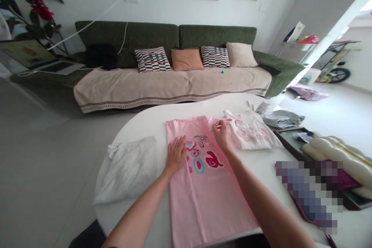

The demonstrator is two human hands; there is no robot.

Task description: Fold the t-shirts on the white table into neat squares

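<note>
A pink T-shirt (203, 193) with a red and blue print lies spread along the white table (151, 120), partly folded into a long strip. My left hand (176, 155) rests flat on the shirt's left side, fingers stretched out. My right hand (223, 135) lies on the shirt's right edge near the top, fingers curled at the fabric where it meets a folded white printed shirt (252, 133).
A folded grey-white garment (128, 168) lies at the table's left. Papers (280, 119), a dark tray (286, 139) and cream cushioning (337, 155) crowd the right side. Behind stands a green sofa (174, 37) with pillows; a laptop (37, 58) sits far left.
</note>
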